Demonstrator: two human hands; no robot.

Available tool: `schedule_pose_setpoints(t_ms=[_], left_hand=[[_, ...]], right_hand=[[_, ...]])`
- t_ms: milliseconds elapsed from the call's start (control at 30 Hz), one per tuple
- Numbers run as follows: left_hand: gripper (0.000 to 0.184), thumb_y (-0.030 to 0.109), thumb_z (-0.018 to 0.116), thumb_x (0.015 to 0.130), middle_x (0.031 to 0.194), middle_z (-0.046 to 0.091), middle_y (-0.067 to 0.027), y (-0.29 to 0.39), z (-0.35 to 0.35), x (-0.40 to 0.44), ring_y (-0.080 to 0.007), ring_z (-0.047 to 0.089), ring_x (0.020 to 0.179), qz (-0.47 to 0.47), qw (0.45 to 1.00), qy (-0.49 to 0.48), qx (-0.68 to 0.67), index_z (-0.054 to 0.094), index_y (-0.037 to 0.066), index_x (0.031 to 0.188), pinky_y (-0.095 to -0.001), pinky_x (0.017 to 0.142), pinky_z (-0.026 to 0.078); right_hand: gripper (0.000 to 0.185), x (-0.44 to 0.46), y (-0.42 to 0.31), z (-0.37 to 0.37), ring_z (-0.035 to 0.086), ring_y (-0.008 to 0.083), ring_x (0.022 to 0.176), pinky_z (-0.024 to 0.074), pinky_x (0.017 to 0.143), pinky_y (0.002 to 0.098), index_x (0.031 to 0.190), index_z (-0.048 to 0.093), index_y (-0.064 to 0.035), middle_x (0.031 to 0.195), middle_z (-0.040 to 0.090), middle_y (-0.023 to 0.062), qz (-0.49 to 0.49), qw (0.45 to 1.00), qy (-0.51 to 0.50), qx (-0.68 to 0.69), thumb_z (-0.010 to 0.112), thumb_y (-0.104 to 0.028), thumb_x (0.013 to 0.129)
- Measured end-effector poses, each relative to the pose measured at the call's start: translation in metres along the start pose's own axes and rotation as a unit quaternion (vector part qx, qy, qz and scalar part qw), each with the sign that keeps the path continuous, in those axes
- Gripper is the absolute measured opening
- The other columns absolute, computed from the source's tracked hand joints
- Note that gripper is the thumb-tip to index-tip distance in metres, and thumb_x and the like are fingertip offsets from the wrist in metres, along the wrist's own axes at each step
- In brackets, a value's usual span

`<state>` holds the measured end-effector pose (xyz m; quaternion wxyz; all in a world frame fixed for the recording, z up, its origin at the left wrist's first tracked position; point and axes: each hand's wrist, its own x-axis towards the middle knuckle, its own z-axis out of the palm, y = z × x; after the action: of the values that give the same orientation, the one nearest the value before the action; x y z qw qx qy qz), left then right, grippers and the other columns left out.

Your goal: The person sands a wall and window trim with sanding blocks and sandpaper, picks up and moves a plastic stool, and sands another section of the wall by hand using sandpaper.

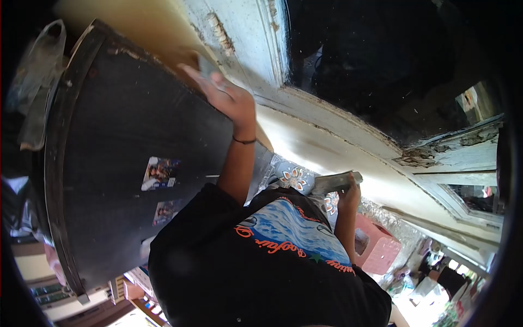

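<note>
My left hand point(231, 101), with a dark band at the wrist, is raised against the yellowish wall by the top edge of a dark board point(120, 120). A small flat grey piece point(206, 66) is pinched between its thumb and fingers. Motion blurs it, so its kind is unclear. Lower on the right, my right hand point(350, 197) grips the end of a grey, flat oblong object point(331, 182), held away from the wall. What that object is does not show clearly.
A white window frame point(327, 111) with peeling paint and dark glass runs along the upper right. Beneath are a patterned grey cloth point(294, 177) and a pink plastic stool point(377, 245). Two picture stickers point(160, 173) are on the board. A plastic bag point(41, 76) hangs at left.
</note>
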<state>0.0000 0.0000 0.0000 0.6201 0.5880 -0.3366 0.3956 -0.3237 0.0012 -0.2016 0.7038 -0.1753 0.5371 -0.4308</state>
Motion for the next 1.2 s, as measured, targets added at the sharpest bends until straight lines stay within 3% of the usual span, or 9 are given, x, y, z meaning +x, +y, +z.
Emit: schedule_pose_setpoints(t_ms=[100, 167, 200, 567, 733, 833, 967, 1033, 1200], left_hand=[[0.049, 0.027, 0.030, 0.092, 0.110, 0.043, -0.0313, -0.027, 0.014, 0.032, -0.0355, 0.046, 0.091, -0.039, 0.997, 0.061, -0.029, 0.028, -0.013, 0.121, -0.0325, 0.084, 0.034], [0.046, 0.026, 0.029, 0.092, 0.092, 0.051, -0.0289, -0.042, 0.022, 0.011, -0.0322, 0.049, 0.077, -0.226, 0.974, -0.011, -0.022, 0.043, -0.015, 0.104, -0.0332, 0.075, 0.038], [0.047, 0.029, 0.030, 0.092, 0.082, 0.053, -0.0264, -0.046, 0.030, 0.000, -0.0307, 0.050, 0.072, -0.161, 0.986, 0.047, -0.010, 0.048, -0.015, 0.091, -0.0349, 0.072, 0.040], [0.057, 0.038, 0.031, 0.090, 0.106, 0.047, -0.0231, -0.086, 0.019, -0.019, -0.0278, 0.049, 0.090, -0.247, 0.966, 0.002, -0.073, 0.030, -0.011, 0.118, -0.0356, 0.081, 0.038], [0.066, 0.045, 0.027, 0.089, 0.122, 0.033, -0.0277, -0.078, -0.002, -0.113, -0.0309, 0.040, 0.109, -0.304, 0.946, -0.092, -0.060, 0.020, -0.010, 0.125, -0.0348, 0.094, 0.028], [0.065, 0.043, 0.030, 0.088, 0.121, 0.034, -0.0292, -0.059, -0.031, -0.181, -0.0315, 0.039, 0.110, -0.461, 0.860, -0.214, -0.038, 0.023, -0.011, 0.123, -0.0343, 0.095, 0.027], [0.049, 0.031, 0.033, 0.087, 0.109, 0.044, -0.0261, -0.105, -0.042, -0.227, -0.0308, 0.047, 0.098, -0.407, 0.826, -0.388, 0.016, 0.038, -0.012, 0.111, -0.0327, 0.088, 0.035], [0.031, 0.017, 0.035, 0.082, 0.095, 0.051, -0.0205, -0.112, -0.032, -0.218, -0.0267, 0.051, 0.085, -0.673, 0.665, -0.306, -0.107, 0.046, -0.009, 0.095, -0.0332, 0.078, 0.042], [0.019, 0.008, 0.037, 0.081, 0.089, 0.051, -0.0133, -0.089, -0.036, -0.211, -0.0260, 0.052, 0.083, -0.784, 0.470, -0.330, -0.237, 0.043, -0.002, 0.096, -0.0369, 0.082, 0.045]], right_hand=[[0.036, -0.010, 0.004, 0.010, 0.051, 0.0197, 0.087, 0.0428, 0.070, 0.0334, 0.106, 0.047, -0.0079, 0.094, 0.052, 0.0059, -0.046, 0.994, 0.064, 0.076, 0.059, -0.024, 0.076], [0.041, 0.004, -0.015, -0.011, 0.048, 0.0213, 0.093, 0.0408, 0.075, 0.0360, 0.112, 0.044, -0.0072, 0.102, 0.050, 0.0079, -0.082, 0.984, 0.121, 0.104, 0.057, -0.027, 0.078], [0.043, 0.008, -0.026, -0.013, 0.047, 0.0223, 0.096, 0.0397, 0.078, 0.0381, 0.114, 0.042, -0.0071, 0.106, 0.047, 0.0090, -0.095, 0.980, 0.124, 0.125, 0.056, -0.028, 0.079], [0.021, 0.041, -0.042, 0.006, 0.050, 0.0234, 0.091, 0.0399, 0.083, 0.0381, 0.099, 0.047, -0.0067, 0.096, 0.052, 0.0094, -0.217, 0.919, 0.019, 0.328, 0.047, -0.018, 0.081], [0.018, 0.017, -0.027, 0.037, 0.053, 0.0201, 0.086, 0.0423, 0.080, 0.0347, 0.096, 0.048, -0.0018, 0.091, 0.054, 0.0077, -0.228, 0.945, -0.031, 0.232, 0.049, -0.009, 0.080], [0.017, 0.008, -0.018, 0.052, 0.054, 0.0152, 0.082, 0.0419, 0.074, 0.0272, 0.093, 0.050, -0.0009, 0.086, 0.056, 0.0072, -0.237, 0.957, -0.076, 0.150, 0.054, -0.003, 0.076], [0.017, 0.006, -0.011, 0.058, 0.053, 0.0110, 0.080, 0.0404, 0.075, 0.0228, 0.093, 0.052, 0.0005, 0.086, 0.059, 0.0057, -0.270, 0.960, -0.052, -0.044, 0.055, -0.003, 0.077], [0.019, 0.002, -0.007, 0.073, 0.054, 0.0102, 0.077, 0.0417, 0.071, 0.0223, 0.093, 0.052, 0.0002, 0.083, 0.059, 0.0048, -0.309, 0.937, -0.052, -0.156, 0.057, -0.004, 0.076], [0.019, 0.005, 0.011, 0.101, 0.055, 0.0106, 0.071, 0.0452, 0.061, 0.0237, 0.083, 0.055, 0.0024, 0.076, 0.057, 0.0060, -0.398, 0.861, -0.031, -0.314, 0.064, -0.009, 0.072]])
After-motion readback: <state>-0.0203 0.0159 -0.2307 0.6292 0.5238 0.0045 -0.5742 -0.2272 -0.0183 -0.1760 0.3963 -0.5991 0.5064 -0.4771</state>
